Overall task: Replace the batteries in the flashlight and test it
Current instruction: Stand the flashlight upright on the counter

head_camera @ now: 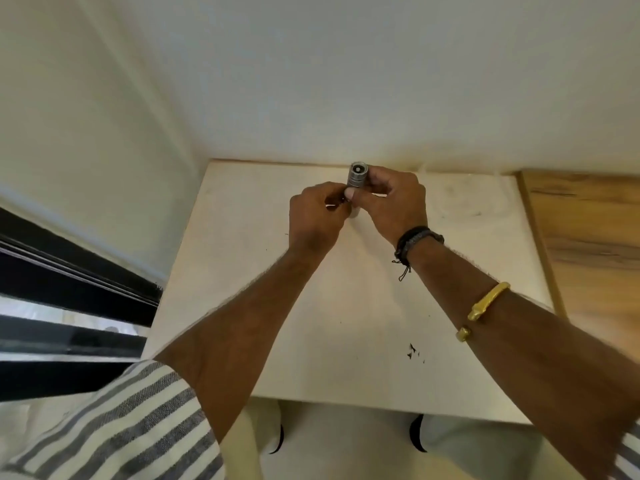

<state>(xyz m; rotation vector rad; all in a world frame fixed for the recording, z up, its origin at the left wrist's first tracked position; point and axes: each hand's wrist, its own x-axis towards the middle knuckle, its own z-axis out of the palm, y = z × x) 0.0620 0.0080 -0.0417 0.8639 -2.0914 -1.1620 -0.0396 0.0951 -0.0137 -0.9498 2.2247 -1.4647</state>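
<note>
Silver ribbed metal: the flashlight point(357, 175) is held in the air above the table's point(346, 306) far edge, close to the wall. One round end faces up at me; lens or tail, I cannot tell.

My right hand point(394, 206) grips it from the table's right side, fingers curled round the barrel. My left hand point(313, 216) meets it from the table's left side, fingers bunched in a pinch at its lower end. Whether they have the barrel, a cap or a loose part, I cannot tell, because my own knuckles hide it. No batteries show on the table.

Risks, as I judge them:
- Both grips sit on a short, smooth body. A slip while twisting would drop it onto the table's far edge, and it could roll off.
- If the lower end opens, whatever is inside could fall out unseen under my palms.
- Working above the table's far edge leaves little surface beyond to catch a small part.
- A cap threaded back crooked would mean no light at the test.
</note>
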